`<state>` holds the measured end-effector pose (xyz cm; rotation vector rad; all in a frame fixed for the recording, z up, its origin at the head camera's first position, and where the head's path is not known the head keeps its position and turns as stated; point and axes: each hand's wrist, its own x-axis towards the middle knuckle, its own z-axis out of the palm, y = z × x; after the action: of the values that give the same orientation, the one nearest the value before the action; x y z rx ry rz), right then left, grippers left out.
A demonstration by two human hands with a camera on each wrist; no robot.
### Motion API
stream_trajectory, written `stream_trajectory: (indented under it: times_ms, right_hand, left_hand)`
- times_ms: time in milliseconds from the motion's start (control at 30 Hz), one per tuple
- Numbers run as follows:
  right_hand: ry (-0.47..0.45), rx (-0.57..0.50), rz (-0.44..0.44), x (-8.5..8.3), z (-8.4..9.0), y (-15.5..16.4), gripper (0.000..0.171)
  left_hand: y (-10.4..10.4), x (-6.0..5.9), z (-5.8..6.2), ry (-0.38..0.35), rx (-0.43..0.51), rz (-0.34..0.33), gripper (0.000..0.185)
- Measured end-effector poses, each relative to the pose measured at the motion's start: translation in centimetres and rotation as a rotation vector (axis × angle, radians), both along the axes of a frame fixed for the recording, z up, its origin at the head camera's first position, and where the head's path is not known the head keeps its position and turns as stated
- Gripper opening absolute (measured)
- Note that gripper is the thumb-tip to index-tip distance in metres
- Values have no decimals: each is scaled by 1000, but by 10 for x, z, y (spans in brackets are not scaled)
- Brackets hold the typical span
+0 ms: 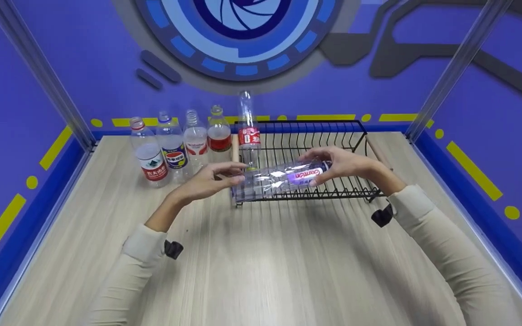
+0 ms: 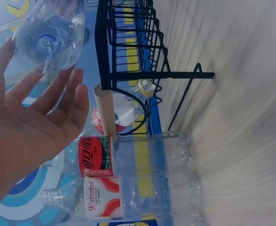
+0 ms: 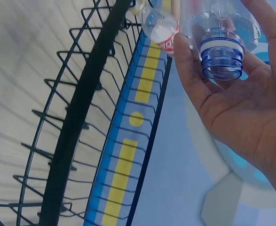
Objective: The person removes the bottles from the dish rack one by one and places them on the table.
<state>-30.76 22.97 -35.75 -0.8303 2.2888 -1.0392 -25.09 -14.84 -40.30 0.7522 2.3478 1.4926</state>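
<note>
A clear plastic bottle (image 1: 272, 180) with a Ganten label lies nearly level above a black wire rack (image 1: 306, 197). My right hand (image 1: 345, 164) grips it around the neck end; the open blue-ringed mouth (image 3: 222, 63) faces the wrist in the right wrist view. At the base end, my left hand (image 1: 206, 182) holds it between thumb and fingers, with the round base (image 2: 46, 44) seen close up in the left wrist view. A red-labelled bottle (image 1: 248, 136) is upside down in the rack's left end, its yellow-ringed neck lowest.
Several uncapped bottles stand in a row left of the rack: one with a red and white label (image 1: 153, 167), one blue-labelled (image 1: 175, 156), a Wahaha bottle (image 1: 196, 146) and a red-labelled one (image 1: 219, 141). Wooden bars (image 2: 106, 110) edge the rack. A blue wall (image 1: 288, 99) rises behind.
</note>
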Motion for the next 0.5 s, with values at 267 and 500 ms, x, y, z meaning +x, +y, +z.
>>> stream_trajectory:
  times_ms: [267,500]
  right_hand:
    - [63,-34,34,10,-4,-11,73]
    - [82,-49,63,7,3,-13,75]
  left_hand:
    - [9,6,1,89,-146,-81,65]
    - [10,5,8,161,-185,-47,63]
